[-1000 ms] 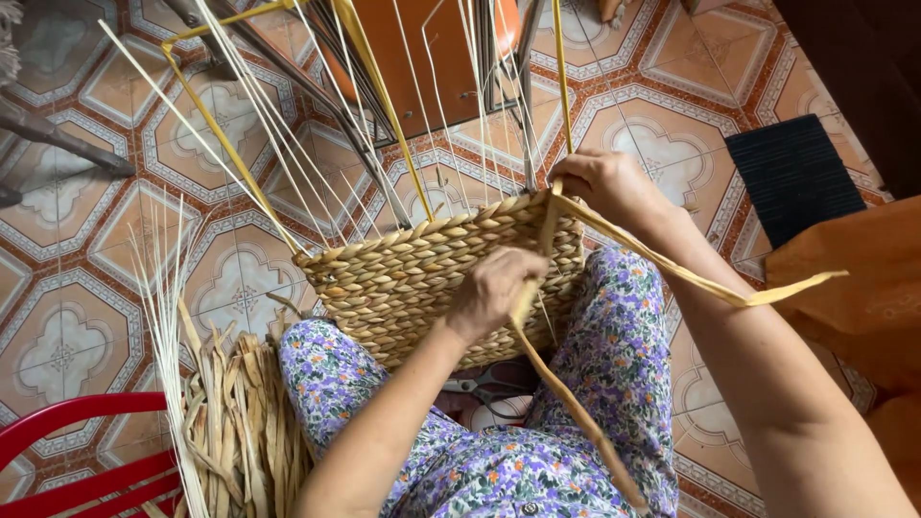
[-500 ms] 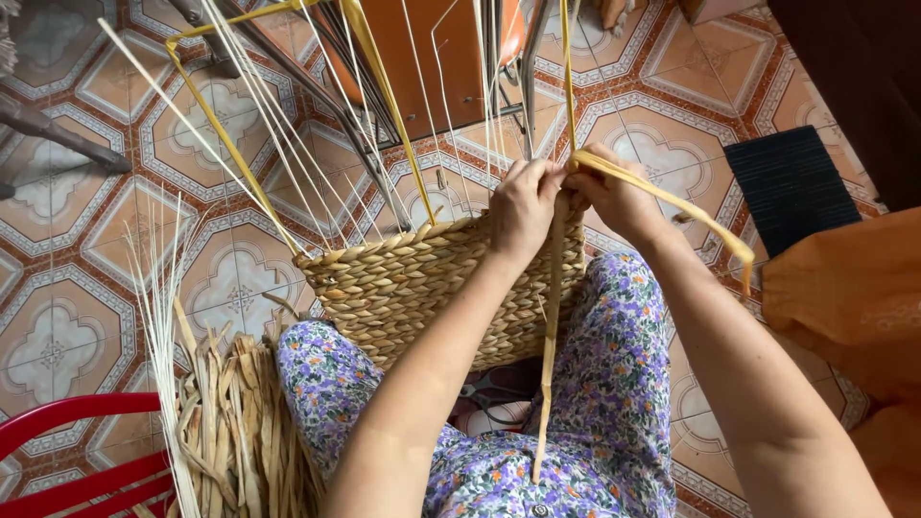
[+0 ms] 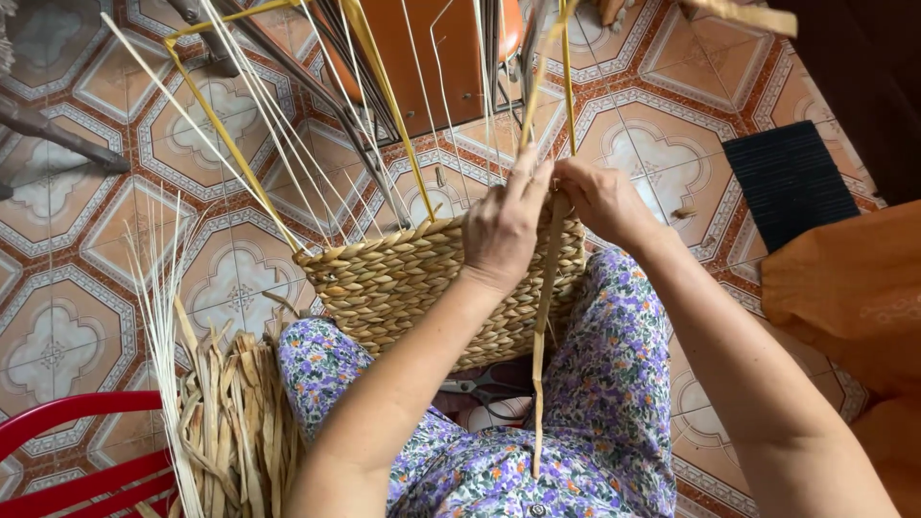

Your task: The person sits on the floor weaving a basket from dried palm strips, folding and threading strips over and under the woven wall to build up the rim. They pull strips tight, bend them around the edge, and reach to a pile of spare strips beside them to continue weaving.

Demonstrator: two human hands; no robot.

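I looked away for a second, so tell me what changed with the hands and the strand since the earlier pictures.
The left hand rose from the basket's side to its rim, meeting the right hand. The reed strand, earlier looped out to the right, now hangs straight down, pinched by both hands. The woven basket stayed on the lap; the dried reed bundle did not move.

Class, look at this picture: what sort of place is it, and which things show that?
Probably a home craft corner, not a factory: patterned ceramic floor tiles, a half-woven straw basket on a lap, a bundle of dried reed strips beside a red chair.
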